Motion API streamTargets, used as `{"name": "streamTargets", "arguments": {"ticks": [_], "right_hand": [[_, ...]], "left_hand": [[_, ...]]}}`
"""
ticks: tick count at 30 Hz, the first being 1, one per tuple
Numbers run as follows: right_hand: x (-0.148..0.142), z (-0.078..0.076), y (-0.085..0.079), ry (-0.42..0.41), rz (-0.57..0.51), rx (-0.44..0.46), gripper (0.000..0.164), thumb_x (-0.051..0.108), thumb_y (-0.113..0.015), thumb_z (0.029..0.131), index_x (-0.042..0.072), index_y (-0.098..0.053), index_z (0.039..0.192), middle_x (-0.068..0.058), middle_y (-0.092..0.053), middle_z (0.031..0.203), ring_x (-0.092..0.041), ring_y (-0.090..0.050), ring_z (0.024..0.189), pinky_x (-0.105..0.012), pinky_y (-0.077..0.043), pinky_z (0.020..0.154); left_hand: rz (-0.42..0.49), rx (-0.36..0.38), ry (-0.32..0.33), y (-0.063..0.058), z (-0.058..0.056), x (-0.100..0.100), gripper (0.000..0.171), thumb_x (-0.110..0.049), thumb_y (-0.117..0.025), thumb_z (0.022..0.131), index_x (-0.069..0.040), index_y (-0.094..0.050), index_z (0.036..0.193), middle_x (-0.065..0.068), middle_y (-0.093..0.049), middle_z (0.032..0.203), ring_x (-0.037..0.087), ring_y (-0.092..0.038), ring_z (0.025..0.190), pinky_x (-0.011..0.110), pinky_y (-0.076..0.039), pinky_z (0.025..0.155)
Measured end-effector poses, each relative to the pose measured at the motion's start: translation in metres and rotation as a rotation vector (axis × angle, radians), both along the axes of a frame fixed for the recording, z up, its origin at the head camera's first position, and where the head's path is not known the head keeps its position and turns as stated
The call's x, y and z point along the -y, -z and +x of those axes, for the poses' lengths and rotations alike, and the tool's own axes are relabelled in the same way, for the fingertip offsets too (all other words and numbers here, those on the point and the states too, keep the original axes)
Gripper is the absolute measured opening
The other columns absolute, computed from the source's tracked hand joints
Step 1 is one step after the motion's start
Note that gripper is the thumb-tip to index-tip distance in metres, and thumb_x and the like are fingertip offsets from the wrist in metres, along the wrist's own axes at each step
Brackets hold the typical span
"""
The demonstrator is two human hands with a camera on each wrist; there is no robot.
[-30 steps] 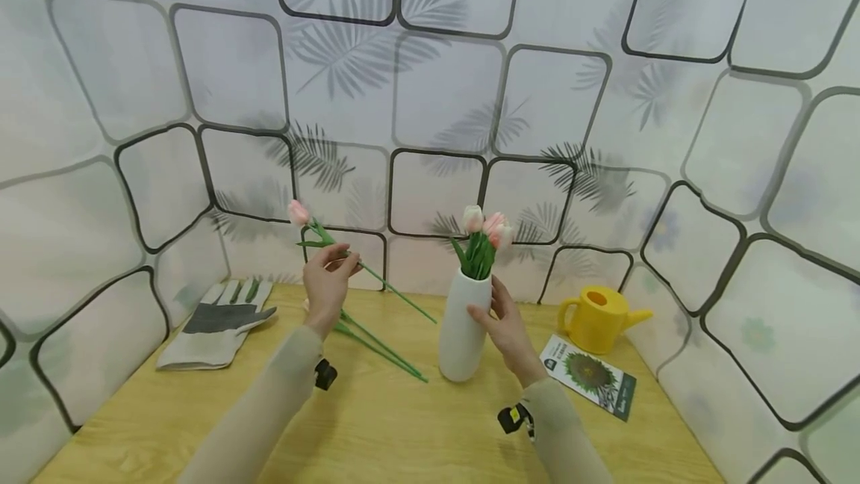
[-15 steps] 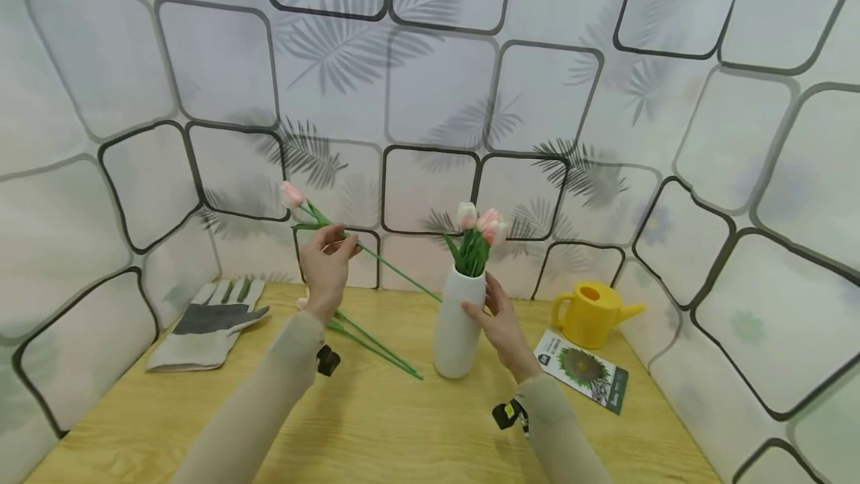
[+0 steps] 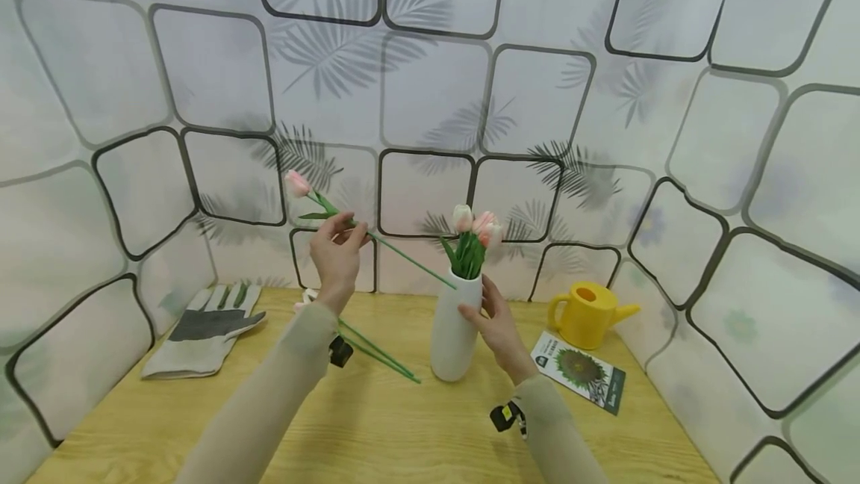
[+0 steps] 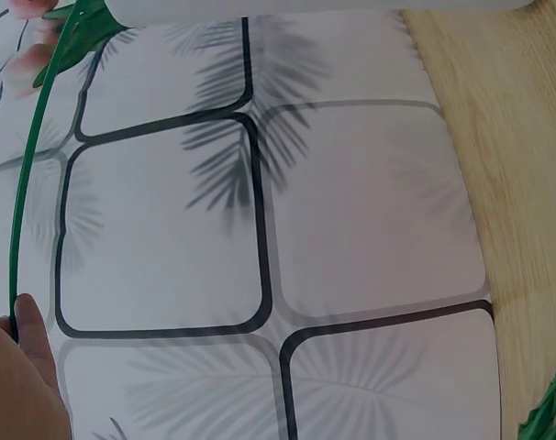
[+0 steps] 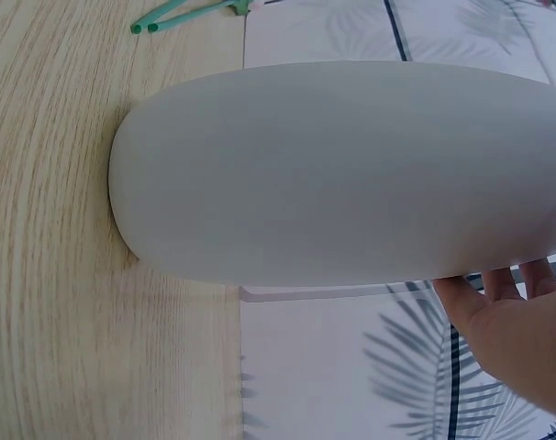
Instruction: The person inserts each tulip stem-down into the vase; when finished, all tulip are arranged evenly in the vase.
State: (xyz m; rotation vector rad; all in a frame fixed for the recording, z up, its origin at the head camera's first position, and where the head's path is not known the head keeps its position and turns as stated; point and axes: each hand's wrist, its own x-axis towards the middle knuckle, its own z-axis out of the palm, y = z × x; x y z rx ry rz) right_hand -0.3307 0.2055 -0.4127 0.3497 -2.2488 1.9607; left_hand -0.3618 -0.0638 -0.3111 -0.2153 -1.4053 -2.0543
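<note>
While your right hand is holding the upright vase, your left hand is pinching a slanted tulip, flower pointing up-left

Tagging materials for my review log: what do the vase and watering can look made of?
Vase: probably ceramic, matte white; the smooth, even surface shows no grain, though possibly plastic.
Watering can: likely plastic, fairly matte; its moulded-looking form is solid yellow outside.

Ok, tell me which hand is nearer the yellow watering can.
The right hand: it grips the white vase, just left of the yellow watering can. The left hand is farther off, past the vase, holding a pink tulip.
</note>
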Motion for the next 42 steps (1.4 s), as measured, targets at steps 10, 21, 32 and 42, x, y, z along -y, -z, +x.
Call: {"name": "streamTargets", "arguments": {"ticks": [10, 21, 32, 42], "right_hand": [[0.0, 0.001, -0.002, 0.002, -0.005, 0.006, 0.079, 0.026, -0.069, 0.093, 0.023, -0.022, 0.157, -0.011, -0.03, 0.159, -0.035, -0.032, 0.144, -0.061, -0.03, 0.115], [0.0, 0.0, 0.0, 0.01, 0.003, 0.018, 0.08, 0.027, -0.069, 0.093, 0.022, -0.021, 0.157, -0.01, -0.03, 0.159, -0.035, -0.031, 0.145, -0.06, -0.028, 0.116], [0.0, -0.001, 0.0, 0.019, 0.003, 0.013, 0.079, 0.027, -0.07, 0.093, 0.022, -0.023, 0.156, -0.011, -0.032, 0.158, -0.036, -0.034, 0.143, -0.06, -0.028, 0.116], [0.001, 0.0, -0.001, 0.004, -0.008, 0.025, 0.08, 0.024, -0.066, 0.095, 0.021, -0.018, 0.158, -0.012, -0.026, 0.16, -0.036, -0.03, 0.145, -0.061, -0.027, 0.116]], "left_hand": [[-0.024, -0.038, -0.033, -0.016, -0.006, -0.016, 0.029, 0.006, -0.069, 0.087, 0.006, -0.064, 0.115, 0.016, -0.061, 0.098, 0.011, -0.065, 0.074, 0.025, -0.061, 0.072], [-0.186, -0.083, -0.061, -0.023, -0.006, -0.032, 0.026, -0.001, -0.069, 0.09, -0.001, -0.067, 0.116, 0.015, -0.065, 0.104, 0.011, -0.068, 0.076, 0.035, -0.062, 0.072], [-0.35, -0.228, -0.092, -0.028, 0.004, -0.05, 0.029, -0.003, -0.067, 0.092, -0.001, -0.066, 0.121, 0.015, -0.065, 0.111, 0.028, -0.07, 0.088, 0.036, -0.062, 0.074], [-0.483, -0.355, -0.134, -0.019, 0.006, -0.067, 0.024, -0.005, -0.062, 0.095, 0.0, -0.068, 0.118, 0.017, -0.068, 0.111, 0.034, -0.07, 0.086, 0.031, -0.062, 0.069]]}}
